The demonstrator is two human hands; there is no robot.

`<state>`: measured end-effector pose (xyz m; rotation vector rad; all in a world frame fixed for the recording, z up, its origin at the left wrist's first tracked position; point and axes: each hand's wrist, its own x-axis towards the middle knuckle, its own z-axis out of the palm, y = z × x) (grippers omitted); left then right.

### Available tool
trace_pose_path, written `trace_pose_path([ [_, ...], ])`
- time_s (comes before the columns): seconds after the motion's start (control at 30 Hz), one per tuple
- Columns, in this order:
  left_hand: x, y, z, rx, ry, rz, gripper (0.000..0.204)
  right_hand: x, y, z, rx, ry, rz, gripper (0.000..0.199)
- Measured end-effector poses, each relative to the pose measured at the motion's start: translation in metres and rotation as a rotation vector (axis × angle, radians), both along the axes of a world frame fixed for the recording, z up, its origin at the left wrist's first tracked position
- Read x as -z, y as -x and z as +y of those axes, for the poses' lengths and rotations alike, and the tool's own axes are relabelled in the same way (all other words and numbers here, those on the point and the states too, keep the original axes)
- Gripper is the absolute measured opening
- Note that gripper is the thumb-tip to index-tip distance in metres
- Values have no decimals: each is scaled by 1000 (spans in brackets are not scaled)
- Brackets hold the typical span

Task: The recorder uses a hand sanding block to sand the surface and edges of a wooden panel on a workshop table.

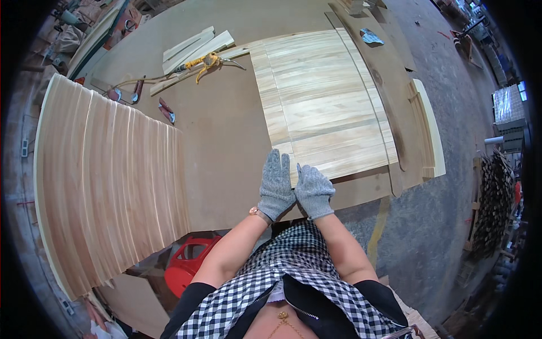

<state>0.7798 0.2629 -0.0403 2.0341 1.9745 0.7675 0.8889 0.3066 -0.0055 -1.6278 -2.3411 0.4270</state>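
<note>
A pale wooden panel (333, 107) made of joined strips lies flat on the brown work table (223, 152). At its near left corner is my left hand (276, 186) in a grey knitted glove, fingers stretched out along the panel's left edge. My right hand (314, 192), gloved the same way, is closed at the near edge, close beside the left one. A small dark tip shows at its fingers, but I cannot make out what it is. Along the panel's right side runs a long thin strip (367, 85).
To the left stands a tall stack of wooden panels (113, 186). Farther off lie a yellow pistol-shaped tool (209, 60) with a hose, loose wood strips (197, 45) and a dark red-handled tool (166, 110). A red plastic stool (189, 260) is below the table's near edge.
</note>
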Motion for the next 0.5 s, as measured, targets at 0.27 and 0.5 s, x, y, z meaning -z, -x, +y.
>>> trace_pose_path([
  [0.27,-24,-9,6,46,126,-83,79,4,17,67,24,-133,4,11],
  [0.5,-4,2,2,10,9,-39,80,0,-5,-16,90,25,-34,9],
])
